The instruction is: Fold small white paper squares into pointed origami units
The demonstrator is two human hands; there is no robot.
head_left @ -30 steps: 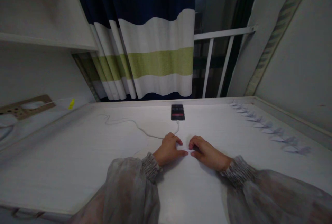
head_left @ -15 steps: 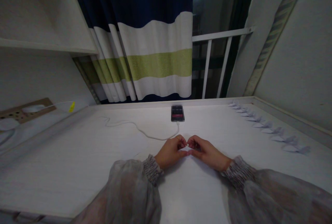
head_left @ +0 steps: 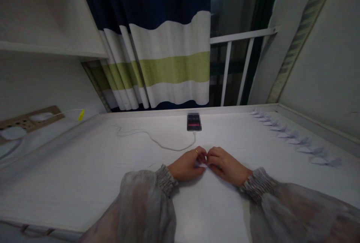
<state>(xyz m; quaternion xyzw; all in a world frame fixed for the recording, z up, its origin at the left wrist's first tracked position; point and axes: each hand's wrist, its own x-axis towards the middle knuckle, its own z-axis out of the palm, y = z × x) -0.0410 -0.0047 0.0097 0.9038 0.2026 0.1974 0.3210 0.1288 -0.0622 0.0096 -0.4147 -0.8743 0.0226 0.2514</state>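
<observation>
Between my two hands, just above the white desk, is a small piece of white paper (head_left: 202, 165), mostly hidden by the fingers. My left hand (head_left: 188, 165), with a ring on one finger, is closed on the paper's left side, its thumb low and its fingers curled above. From the right, my right hand (head_left: 226, 165) pinches the paper, and its fingertips meet those of the left. How the paper is folded cannot be made out.
Several folded white paper pieces (head_left: 303, 149) stand in a row along the desk's right side. A phone (head_left: 194, 122) lies at the back, with a white cable (head_left: 163, 146) running left. A power strip (head_left: 30, 121) is at the left wall; a curtain (head_left: 171, 40) hangs behind.
My right fingers have curled in over the paper and the fingertips of both hands have come closer together. The gap between the hands has narrowed. The view has shifted slightly.
</observation>
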